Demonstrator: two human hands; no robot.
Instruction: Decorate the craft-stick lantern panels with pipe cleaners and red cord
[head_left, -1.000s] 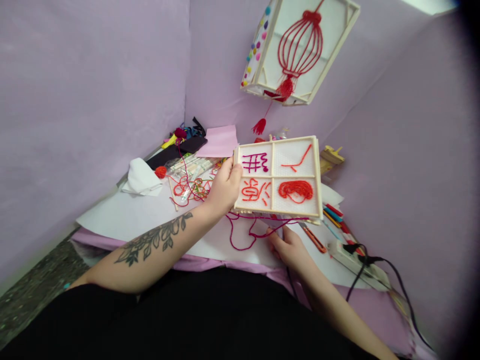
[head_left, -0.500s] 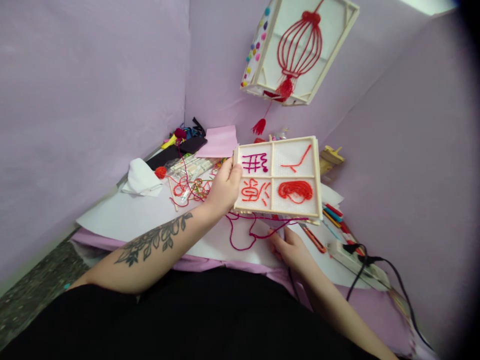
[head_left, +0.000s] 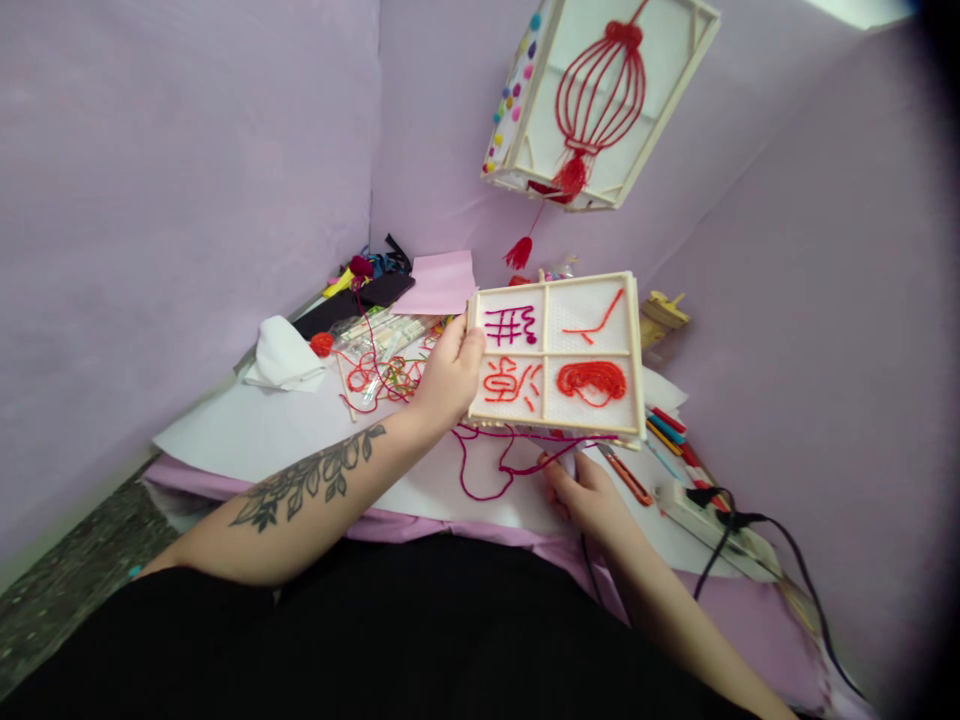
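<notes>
My left hand [head_left: 448, 375] grips the left edge of a cream frame panel [head_left: 556, 355], held flat above the table. Its four mesh windows carry yarn figures in magenta, red and orange. Under the panel's front edge, my right hand [head_left: 585, 493] pinches a strand of magenta yarn [head_left: 491, 472] that hangs from the panel's underside and loops over the white paper [head_left: 262, 430]. Its fingertips are partly hidden by the panel.
A finished lantern [head_left: 600, 95] with a red yarn lantern figure hangs above. On the table lie a white cloth [head_left: 283, 355], pink paper [head_left: 441, 282], tangled yarn [head_left: 379, 375], coloured sticks [head_left: 667, 425], an orange tool [head_left: 628, 478] and a power strip [head_left: 712, 520] with black cables. Purple walls enclose the table.
My right hand has shifted slightly right and up under the panel, drawing the magenta strand tighter. The left hand and panel have stayed still.
</notes>
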